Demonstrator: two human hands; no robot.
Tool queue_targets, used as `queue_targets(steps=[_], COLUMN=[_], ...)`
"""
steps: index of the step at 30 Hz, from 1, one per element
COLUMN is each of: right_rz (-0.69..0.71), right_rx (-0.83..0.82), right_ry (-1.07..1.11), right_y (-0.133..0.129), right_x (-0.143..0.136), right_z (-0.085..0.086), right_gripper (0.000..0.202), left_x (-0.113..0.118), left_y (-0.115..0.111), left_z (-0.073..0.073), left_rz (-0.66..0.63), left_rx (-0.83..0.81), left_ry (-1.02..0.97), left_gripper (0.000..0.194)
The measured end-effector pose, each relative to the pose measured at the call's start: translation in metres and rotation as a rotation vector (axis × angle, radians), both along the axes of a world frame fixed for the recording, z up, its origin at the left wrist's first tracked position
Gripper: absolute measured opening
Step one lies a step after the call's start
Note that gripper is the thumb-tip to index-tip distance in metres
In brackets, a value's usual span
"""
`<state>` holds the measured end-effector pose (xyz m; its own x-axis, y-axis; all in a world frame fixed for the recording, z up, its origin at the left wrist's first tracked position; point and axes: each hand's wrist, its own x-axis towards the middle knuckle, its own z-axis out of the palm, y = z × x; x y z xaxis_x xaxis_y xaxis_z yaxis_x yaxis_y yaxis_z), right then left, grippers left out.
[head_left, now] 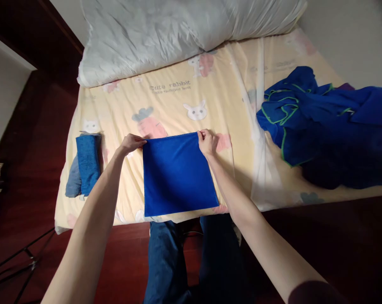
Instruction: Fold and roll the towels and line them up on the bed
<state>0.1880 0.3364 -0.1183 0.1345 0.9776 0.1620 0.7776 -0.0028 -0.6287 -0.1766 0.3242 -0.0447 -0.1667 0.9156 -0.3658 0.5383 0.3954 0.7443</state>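
A square blue cloth [178, 175] lies spread flat on the bed near its front edge. Its far left corner is pinched in my left hand [133, 144], between thumb and fingers. My right hand [207, 142] grips the far right corner the same way, fingers curled. Between the two hands the cloth's far edge runs nearly straight. The near edge rests close to the side of the mattress, just above my legs.
The bed has a yellow rabbit-print sheet [115, 105]. Folded blue cloths [88, 162] lie at left, and a heap of crumpled blue cloths with green edging [323, 126] at right. A rolled pale quilt [178, 33] lies at the back. Black metal legs [29, 257] stand lower left.
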Motion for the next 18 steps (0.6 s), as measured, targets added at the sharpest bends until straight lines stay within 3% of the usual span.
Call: queue_targets(steps=[5, 9, 14, 16, 18], right_rz=[-0.025, -0.078, -0.175, -0.210, -0.182], right_rx=[-0.004, -0.065, -0.228, -0.258, -0.174], right_ry=[0.003, -0.028, -0.058, -0.067, -0.105], right_y=[0.003, 0.009, 0.026, 0.026, 0.015], right_x=[0.001, 0.000, -0.006, -0.012, -0.023], right_z=[-0.004, -0.006, 0.004, 0.014, 0.025], right_gripper=[0.044, 0.040, 0.036, 0.035, 0.038], left_x=[0.010, 0.013, 0.041, 0.064, 0.087], left_y=[-0.006, -0.006, -0.026, -0.044, -0.063], left_z=[-0.020, -0.028, -0.020, -0.017, -0.018], left_rz=[0.280, 0.335, 0.166, 0.035, -0.142], left_rx=[0.092, 0.122, 0.265, 0.389, 0.473], left_ry=[-0.135, -0.098, 0.435, 0.626, 0.697], left_gripper=[0.036, 0.036, 0.038, 0.041, 0.047])
